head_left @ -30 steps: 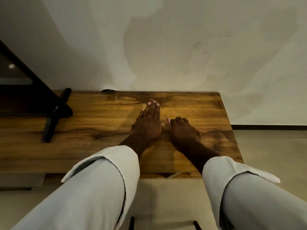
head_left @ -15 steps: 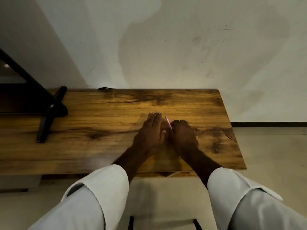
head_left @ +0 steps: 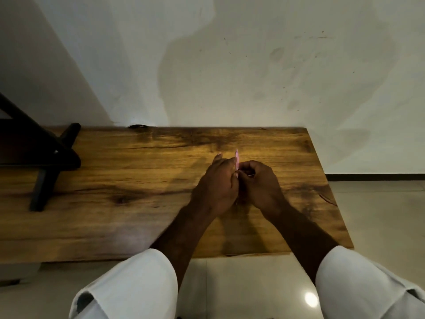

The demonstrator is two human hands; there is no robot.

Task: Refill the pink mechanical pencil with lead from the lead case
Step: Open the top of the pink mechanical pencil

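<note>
The pink mechanical pencil [head_left: 236, 158] stands nearly upright between my two hands above the wooden table [head_left: 138, 180], its pointed end up. My left hand [head_left: 217, 187] lies against its left side, fingers reaching up along the barrel and thumb closing on it. Curled fingers of my right hand [head_left: 261, 186] pinch the pencil's lower end. Only the upper part of the pencil shows; the rest is hidden between the hands. No lead case is visible.
A black angled stand [head_left: 48, 157] sits on the table's left part. A white wall rises right behind the table. The table's right edge [head_left: 331, 192] drops to a tiled floor. A dark cable opening [head_left: 138, 126] sits at the back edge.
Both hands have lifted off the table and come together. The left hand, flat on the wood before, now closes on the pencil, which has swung upright.
</note>
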